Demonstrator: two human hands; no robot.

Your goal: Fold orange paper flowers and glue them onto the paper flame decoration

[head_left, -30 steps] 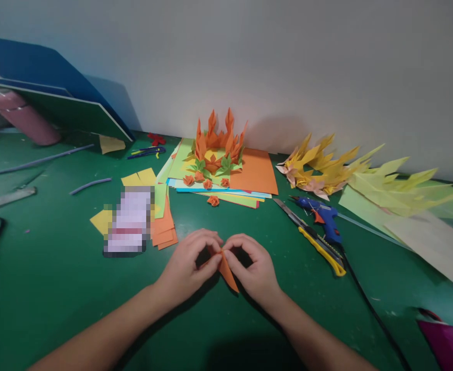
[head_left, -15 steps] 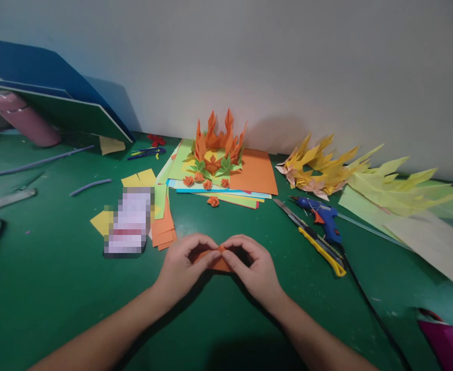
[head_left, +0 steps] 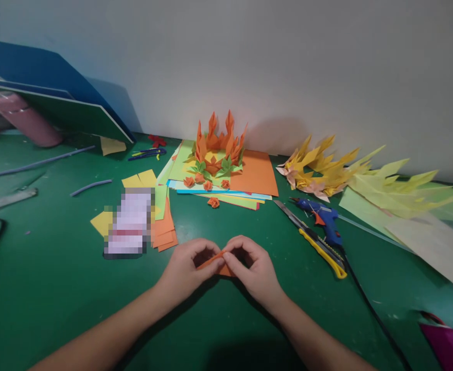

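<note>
Between my two hands is a small piece of orange paper, folded, its upper edge pinched at the middle. My left hand grips its left side with thumb and fingers. My right hand pinches it from the right, the thumbtips almost meeting. Much of the paper is hidden behind the fingers. Beyond the hands lies a small orange paper flower, with several more in front of an orange folded-paper crown. Loose orange paper pieces lie left of my left hand.
To the right lie a yellow utility knife and a blue glue gun with its cord. Behind them stand a yellow paper crown and pale green paper points. A blurred-out phone and a pink bottle are left.
The left thumb has slid slightly right and down along the orange paper, whose pinched upper edge now looks flatter. The rest of the table is unchanged.
</note>
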